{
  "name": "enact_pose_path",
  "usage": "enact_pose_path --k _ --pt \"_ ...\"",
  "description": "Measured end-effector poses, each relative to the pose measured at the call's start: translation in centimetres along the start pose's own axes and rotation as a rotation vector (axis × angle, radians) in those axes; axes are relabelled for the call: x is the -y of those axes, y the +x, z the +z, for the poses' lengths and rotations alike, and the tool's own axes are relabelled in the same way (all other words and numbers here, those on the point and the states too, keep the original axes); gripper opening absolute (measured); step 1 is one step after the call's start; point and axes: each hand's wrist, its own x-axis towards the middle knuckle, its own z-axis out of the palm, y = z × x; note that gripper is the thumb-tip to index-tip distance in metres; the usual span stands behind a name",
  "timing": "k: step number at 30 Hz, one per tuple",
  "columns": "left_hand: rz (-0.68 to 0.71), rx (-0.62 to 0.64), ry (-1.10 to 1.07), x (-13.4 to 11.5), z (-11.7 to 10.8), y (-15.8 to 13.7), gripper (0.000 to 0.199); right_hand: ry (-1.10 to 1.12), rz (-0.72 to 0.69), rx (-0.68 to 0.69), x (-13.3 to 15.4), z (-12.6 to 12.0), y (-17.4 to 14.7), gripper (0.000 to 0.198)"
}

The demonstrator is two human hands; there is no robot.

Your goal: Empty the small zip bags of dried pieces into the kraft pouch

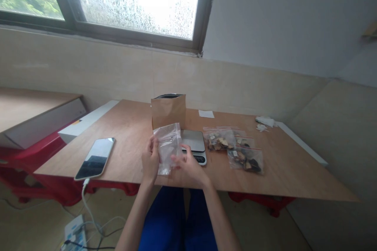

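A clear plastic zip bag (pixel 169 145), with no contents that I can see, is held up between both my hands above the table's front edge. My left hand (pixel 150 159) grips its left side, fingers behind the plastic. On the opposite side my right hand (pixel 188 164) pinches the bag's lower right edge with bent fingers. Behind the bag stands a brown paper pouch (pixel 168 110), upright with its top open. A kitchen scale (pixel 194 141) lies partly hidden behind the bag and my right hand.
Right of the scale lie several zip bags (pixel 219 141) holding dried brown-and-white slices. A phone (pixel 96 159) with a charging cable (pixel 85 194) rests at the table's left. A white paper (pixel 206 114) and crumpled plastic (pixel 265 120) lie farther back. A power strip (pixel 75 233) is on the floor.
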Motion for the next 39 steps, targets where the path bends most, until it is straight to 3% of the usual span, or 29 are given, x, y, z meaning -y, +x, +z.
enact_pose_path --k 2,6,9,11,13,14,15,18,21,24,26,29,32,35,37,39 --pt "0.032 -0.013 0.061 0.2 0.0 0.4 0.041 -0.025 -0.001 0.105 -0.5 0.1 -0.5 0.06" --pt "0.027 0.029 0.099 0.7 -0.2 0.9 0.038 -0.064 -0.058 0.186 -0.4 -0.3 -1.1 0.038" --pt "0.043 0.041 0.108 1.2 -0.8 1.5 0.038 -0.205 -0.126 0.197 0.0 -2.2 -1.0 0.03" --pt "0.045 0.025 0.124 1.6 -1.4 1.9 0.041 -0.42 -0.213 0.066 0.4 -4.8 -0.3 0.025" --pt "0.026 0.038 0.144 2.4 -1.9 2.4 0.046 -0.77 -0.263 -0.194 1.0 -8.1 0.9 0.027" --pt "0.013 0.061 0.152 2.8 -2.1 2.6 0.048 -0.986 -0.251 -0.307 1.3 -9.9 1.6 0.029" --pt "-0.004 0.093 0.165 3.4 -2.2 2.8 0.051 -1.056 -0.221 -0.368 1.6 -11.7 2.4 0.028" --pt "-0.042 0.189 0.251 5.3 -2.0 3.3 0.057 -1.229 -0.109 -0.427 2.0 -15.9 4.5 0.028" --pt "0.05 0.16 0.371 6.8 -1.7 3.7 0.063 -1.322 -0.03 -0.403 1.9 -18.0 5.7 0.021" --pt "0.215 0.043 0.477 6.8 -1.5 3.5 0.067 -1.387 0.009 -0.375 1.6 -18.7 6.2 0.016" --pt "0.292 0.052 0.543 6.1 -1.3 3.0 0.062 -1.415 0.022 -0.364 1.6 -18.8 6.3 0.014" --pt "0.331 0.262 0.616 5.4 -0.7 2.0 0.05 -1.434 0.045 -0.372 2.0 -18.6 6.3 0.012" --pt "0.279 0.503 0.688 6.2 0.1 1.5 0.044 -1.447 0.05 -0.429 2.9 -18.2 5.5 0.013" --pt "0.255 0.598 0.685 7.0 0.4 1.6 0.04 -1.44 0.012 -0.495 4.1 -17.6 3.6 0.017" --pt "0.276 0.561 0.602 7.0 -0.1 2.1 0.037 -1.343 -0.063 -0.585 4.9 -17.0 1.7 0.018" --pt "0.295 0.435 0.518 6.4 -1.3 2.9 0.037 -1.152 -0.141 -0.731 5.6 -16.2 -0.5 0.018"
